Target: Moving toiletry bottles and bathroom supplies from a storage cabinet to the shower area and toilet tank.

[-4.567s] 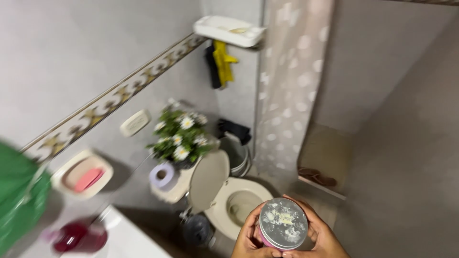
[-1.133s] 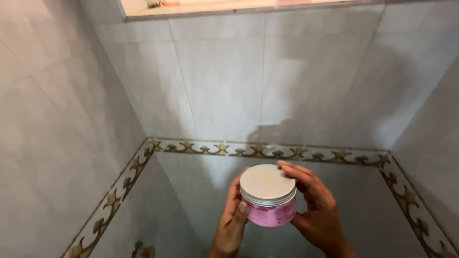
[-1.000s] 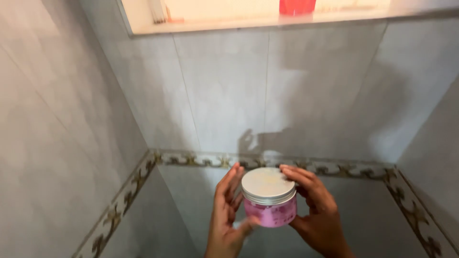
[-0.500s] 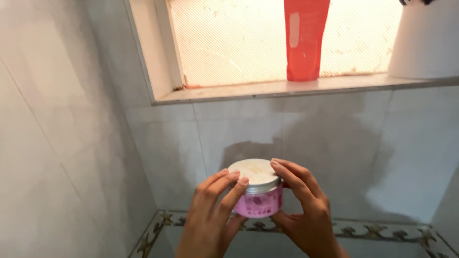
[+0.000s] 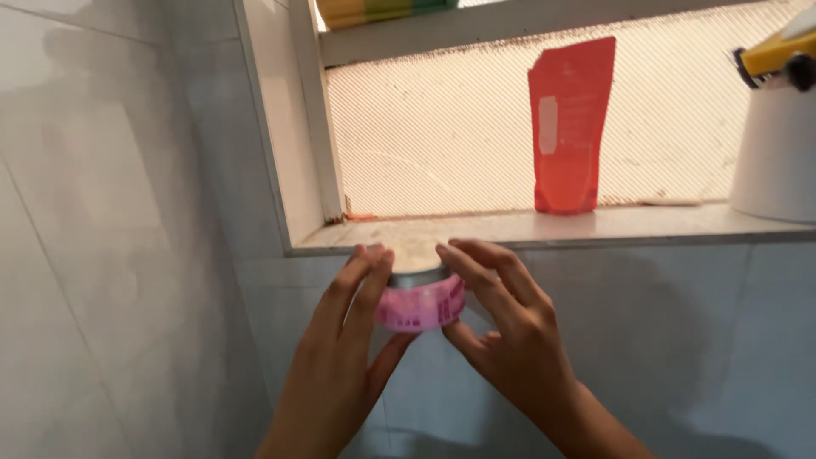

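Both hands (image 5: 425, 340) clasp pink jar (image 5: 420, 304) between them.

A flat orange-red plastic refill pouch (image 5: 570, 126) stands upright on the pale tiled window ledge (image 5: 646, 224), leaning against the ribbed frosted window pane (image 5: 433, 127). Far right on the ledge sits a white cylindrical container (image 5: 775, 153). Grey glossy wall tiles (image 5: 110, 255) fill the left.

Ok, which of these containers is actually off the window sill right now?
The pink jar, held between left hand and right hand; the red pouch and white holder stand on the sill.
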